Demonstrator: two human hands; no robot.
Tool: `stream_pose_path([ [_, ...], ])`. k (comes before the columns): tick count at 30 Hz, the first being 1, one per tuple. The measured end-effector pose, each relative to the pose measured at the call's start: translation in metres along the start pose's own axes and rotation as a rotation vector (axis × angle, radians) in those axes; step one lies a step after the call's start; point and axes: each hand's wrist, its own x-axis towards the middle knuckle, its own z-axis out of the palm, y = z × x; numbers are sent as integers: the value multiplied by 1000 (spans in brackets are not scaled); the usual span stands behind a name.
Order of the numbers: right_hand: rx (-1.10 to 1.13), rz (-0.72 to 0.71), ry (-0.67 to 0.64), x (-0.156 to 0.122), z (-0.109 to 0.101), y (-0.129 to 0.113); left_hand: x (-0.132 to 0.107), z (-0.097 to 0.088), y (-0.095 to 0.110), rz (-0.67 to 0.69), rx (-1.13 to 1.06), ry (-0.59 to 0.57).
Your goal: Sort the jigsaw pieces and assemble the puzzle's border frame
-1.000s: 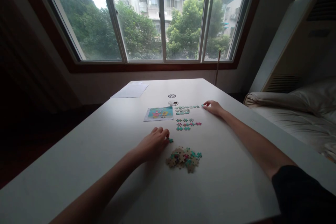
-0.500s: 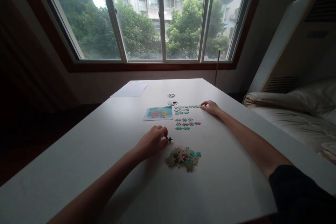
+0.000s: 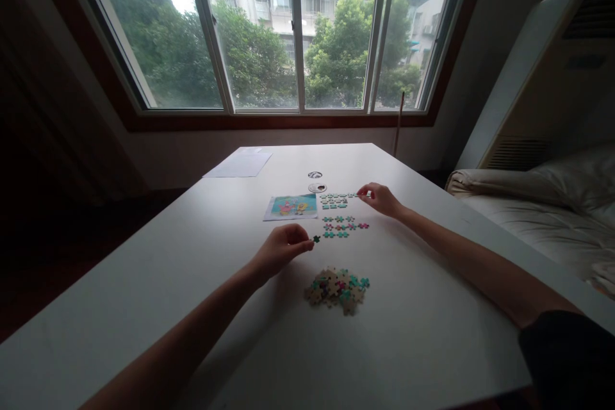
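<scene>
My left hand [image 3: 284, 248] pinches a dark green jigsaw puzzle piece [image 3: 316, 239] between thumb and fingertips, just left of the lowest row of laid-out pieces [image 3: 335, 234]. At the right end of the farthest row of pieces [image 3: 336, 196], my right hand [image 3: 380, 197] has thumb and fingers closed on a puzzle piece, mostly hidden by the fingertips. Two groups of short rows lie between my hands. Nearer to me sits a loose pile of puzzle pieces [image 3: 336, 290], many with their plain backs up.
A picture sheet with cartoon figures [image 3: 291, 207] lies left of the rows. Behind it are two round items [image 3: 317, 188]. White papers [image 3: 239, 164] rest at the table's far left. A cushioned seat [image 3: 528, 205] stands right of the white table [image 3: 423, 359].
My left hand has raised the dark green piece off the near area and carried it away from me, toward the lowest row. My right hand has shifted slightly left along the farthest row.
</scene>
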Motion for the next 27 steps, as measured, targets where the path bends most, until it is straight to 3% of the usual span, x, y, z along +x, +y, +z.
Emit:
stream_pose_path([
  [5,205,-347,-54,-50,0,-74,-5,11,14,-81,-167,-3],
  [9,220,-393,-28,-86,-3,-109,-9,19,19,-52,-211,-17],
  [15,173,-371,78,-93,-2,-114,-8,24,19,-49,-246,-45],
  [27,163,-487,171,-90,-4,-112,-8,25,16,-10,-248,-55],
])
